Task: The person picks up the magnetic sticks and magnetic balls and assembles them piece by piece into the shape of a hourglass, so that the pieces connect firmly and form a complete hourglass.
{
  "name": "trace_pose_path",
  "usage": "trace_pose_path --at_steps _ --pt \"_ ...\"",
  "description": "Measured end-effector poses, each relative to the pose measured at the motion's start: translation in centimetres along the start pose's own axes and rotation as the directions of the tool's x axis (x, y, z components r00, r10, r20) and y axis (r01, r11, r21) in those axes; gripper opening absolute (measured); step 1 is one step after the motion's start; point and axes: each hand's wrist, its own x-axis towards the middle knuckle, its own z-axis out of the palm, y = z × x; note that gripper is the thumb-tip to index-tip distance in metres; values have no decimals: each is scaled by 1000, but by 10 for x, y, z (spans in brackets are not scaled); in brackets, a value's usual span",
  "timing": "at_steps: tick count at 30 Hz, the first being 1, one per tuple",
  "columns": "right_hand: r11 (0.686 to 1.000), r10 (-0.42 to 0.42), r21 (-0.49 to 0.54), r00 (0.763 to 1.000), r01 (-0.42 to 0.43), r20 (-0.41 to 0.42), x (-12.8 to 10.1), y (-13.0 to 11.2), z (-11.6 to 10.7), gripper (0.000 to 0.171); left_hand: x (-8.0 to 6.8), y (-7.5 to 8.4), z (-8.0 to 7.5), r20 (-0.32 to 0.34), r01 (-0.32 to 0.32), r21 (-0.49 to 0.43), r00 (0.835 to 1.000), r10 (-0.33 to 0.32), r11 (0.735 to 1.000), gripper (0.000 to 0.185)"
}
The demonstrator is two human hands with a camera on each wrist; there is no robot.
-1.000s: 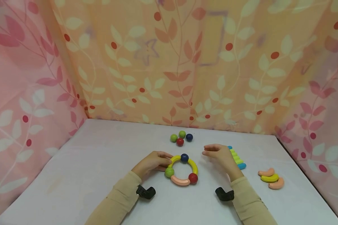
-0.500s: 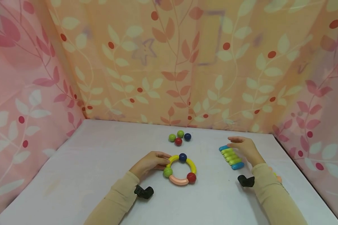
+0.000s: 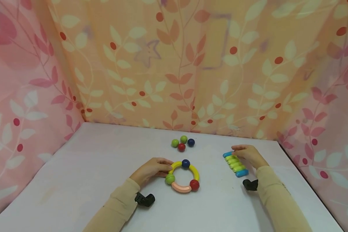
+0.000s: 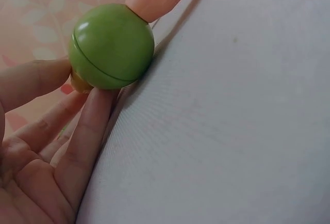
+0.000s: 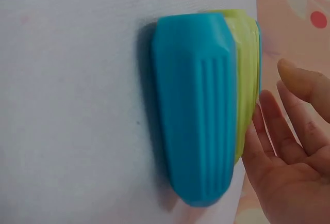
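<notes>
Since a second ago, the right hand (image 3: pixel 249 155) has been travelling from beside the ring (image 3: pixel 182 176) out to the sticks (image 3: pixel 235 163) at 3 o'clock, and is now resting relaxed fingers (image 5: pixel 268 146) against them. The left hand (image 3: pixel 149 170) is still pinching the ring's green ball (image 4: pixel 111 46) (at the ring's 9 o'clock) on the counter (image 3: pixel 104 180). Four loose balls (image 3: pixel 182 143) are lying at 12 o'clock.

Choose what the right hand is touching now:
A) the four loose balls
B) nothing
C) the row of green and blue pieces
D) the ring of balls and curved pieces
C: the right hand rests against the row of green and blue pieces.
</notes>
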Motion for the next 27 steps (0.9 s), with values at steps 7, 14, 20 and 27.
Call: trace_pose_path --at_steps 7,14,20,27 --pt "996 33 79 999 -36 32 9 6 2 54 0 -1 2 -24 13 23 1000 -13 1000 36" --pt "998 21 50 999 -23 42 14 9 3 54 1 -2 2 -33 30 29 999 -29 999 34" --pt "998 38 48 997 -41 70 20 7 2 54 0 -1 1 -36 26 30 999 -24 999 35" --pt "998 50 46 998 -51 26 20 2 3 49 2 2 3 -35 31 22 999 -30 999 34"
